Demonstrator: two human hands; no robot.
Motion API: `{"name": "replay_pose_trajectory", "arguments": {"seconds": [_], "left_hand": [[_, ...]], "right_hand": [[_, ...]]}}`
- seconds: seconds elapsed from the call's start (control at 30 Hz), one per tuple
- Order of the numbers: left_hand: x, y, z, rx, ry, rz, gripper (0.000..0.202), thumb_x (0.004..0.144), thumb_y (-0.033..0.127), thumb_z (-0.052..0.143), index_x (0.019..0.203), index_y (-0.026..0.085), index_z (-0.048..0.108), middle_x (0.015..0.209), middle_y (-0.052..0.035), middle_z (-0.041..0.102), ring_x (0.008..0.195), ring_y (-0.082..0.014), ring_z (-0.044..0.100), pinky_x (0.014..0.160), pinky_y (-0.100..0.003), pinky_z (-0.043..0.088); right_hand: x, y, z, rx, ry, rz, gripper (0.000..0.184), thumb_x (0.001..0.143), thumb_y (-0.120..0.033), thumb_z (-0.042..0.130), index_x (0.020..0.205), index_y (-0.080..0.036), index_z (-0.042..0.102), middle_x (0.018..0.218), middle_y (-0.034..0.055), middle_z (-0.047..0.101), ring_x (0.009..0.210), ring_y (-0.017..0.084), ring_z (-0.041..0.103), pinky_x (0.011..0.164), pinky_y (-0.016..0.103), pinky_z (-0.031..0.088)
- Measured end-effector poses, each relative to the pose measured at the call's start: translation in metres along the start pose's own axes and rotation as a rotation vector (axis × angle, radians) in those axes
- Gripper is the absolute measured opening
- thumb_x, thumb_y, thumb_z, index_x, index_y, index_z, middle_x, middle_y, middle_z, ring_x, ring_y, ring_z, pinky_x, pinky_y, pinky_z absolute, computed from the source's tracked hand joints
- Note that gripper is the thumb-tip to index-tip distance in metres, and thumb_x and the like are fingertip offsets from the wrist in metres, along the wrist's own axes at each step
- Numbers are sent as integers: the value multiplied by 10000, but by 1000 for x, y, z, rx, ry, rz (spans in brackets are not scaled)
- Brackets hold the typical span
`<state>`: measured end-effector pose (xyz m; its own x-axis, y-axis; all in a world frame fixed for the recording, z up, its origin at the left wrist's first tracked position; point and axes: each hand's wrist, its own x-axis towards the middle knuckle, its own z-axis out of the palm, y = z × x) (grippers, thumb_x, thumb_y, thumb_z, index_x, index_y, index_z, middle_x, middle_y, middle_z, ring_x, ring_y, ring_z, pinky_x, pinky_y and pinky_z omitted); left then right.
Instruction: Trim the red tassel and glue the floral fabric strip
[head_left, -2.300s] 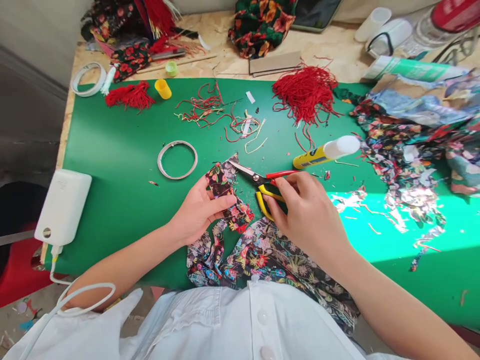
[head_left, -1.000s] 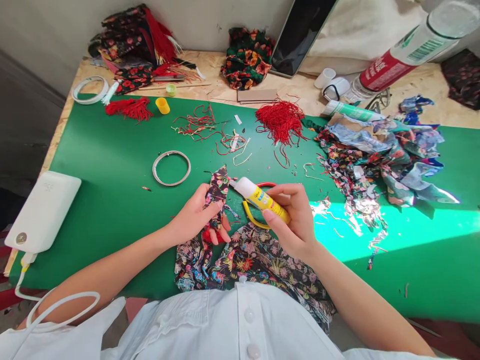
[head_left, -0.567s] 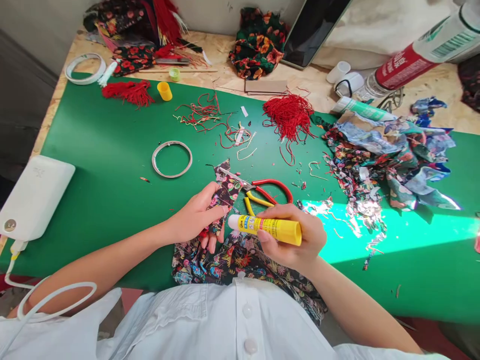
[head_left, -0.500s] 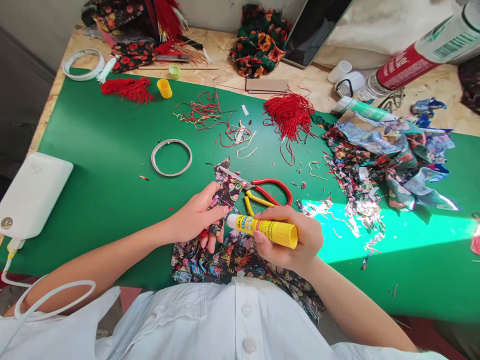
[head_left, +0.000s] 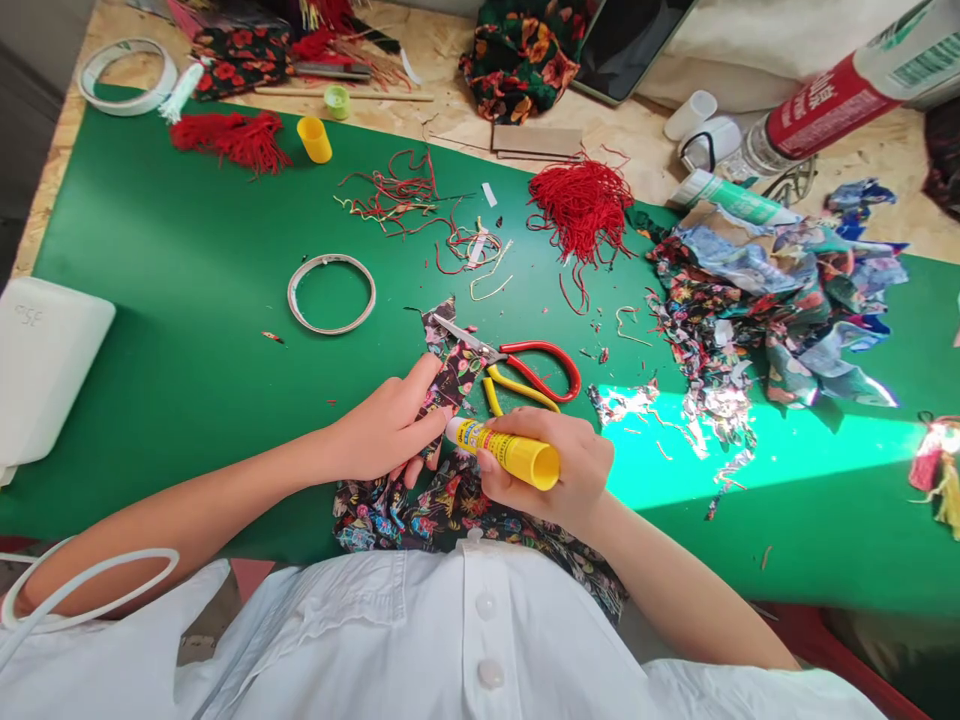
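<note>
My left hand (head_left: pixel 382 432) pinches a narrow strip of dark floral fabric (head_left: pixel 452 372) against the green mat (head_left: pixel 187 300). My right hand (head_left: pixel 559 478) is wrapped round a yellow glue stick (head_left: pixel 504 451), whose white tip points left at the strip by my left fingers. Scissors (head_left: pixel 517 368) with one red and one yellow handle lie on the mat just beyond both hands, their blades on the strip. More floral fabric (head_left: pixel 420 510) is bunched under my hands at the mat's near edge.
A metal ring (head_left: pixel 331 293) lies to the left. Red thread (head_left: pixel 581 205) and thread scraps (head_left: pixel 420 210) lie further back, a fabric heap (head_left: pixel 765 290) to the right. A white box (head_left: pixel 41 360) sits at the left edge, a yellow cap (head_left: pixel 314 139) and tape roll (head_left: pixel 124 75) far left.
My right hand let go of the scissors, picked up the glue stick and brought its tip to the strip. The scissors now lie on the mat. My left hand kept hold of the strip.
</note>
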<state>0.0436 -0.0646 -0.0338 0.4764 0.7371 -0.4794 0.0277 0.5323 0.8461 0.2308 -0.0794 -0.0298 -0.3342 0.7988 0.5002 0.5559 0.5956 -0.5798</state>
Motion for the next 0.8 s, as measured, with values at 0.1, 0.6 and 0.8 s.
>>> {"name": "replay_pose_trajectory", "arguments": {"seconds": [0.1, 0.6, 0.8], "left_hand": [[1, -3, 2, -6, 37, 22, 202, 812, 303, 629, 826, 235, 440, 459, 66, 594, 200, -67, 377, 273, -185, 135], [-1, 9, -5, 229, -57, -38, 164, 857, 346, 530, 890, 253, 399, 501, 40, 621, 258, -139, 476, 304, -210, 245], [0, 8, -5, 195, -72, -5, 203, 850, 321, 549, 847, 246, 361, 482, 48, 610, 245, -120, 470, 280, -190, 239]], "right_hand": [[-2, 1, 3, -2, 17, -5, 76, 775, -282, 605, 827, -240, 569, 624, -31, 683, 498, 111, 638, 484, 210, 524], [2, -4, 3, -35, 41, 10, 88, 800, -229, 599, 846, -230, 524, 656, -27, 691, 505, 99, 633, 478, 194, 516], [2, -1, 3, -7, 40, -14, 76, 807, -237, 592, 845, -222, 528, 646, -23, 682, 500, 94, 626, 480, 184, 516]]}}
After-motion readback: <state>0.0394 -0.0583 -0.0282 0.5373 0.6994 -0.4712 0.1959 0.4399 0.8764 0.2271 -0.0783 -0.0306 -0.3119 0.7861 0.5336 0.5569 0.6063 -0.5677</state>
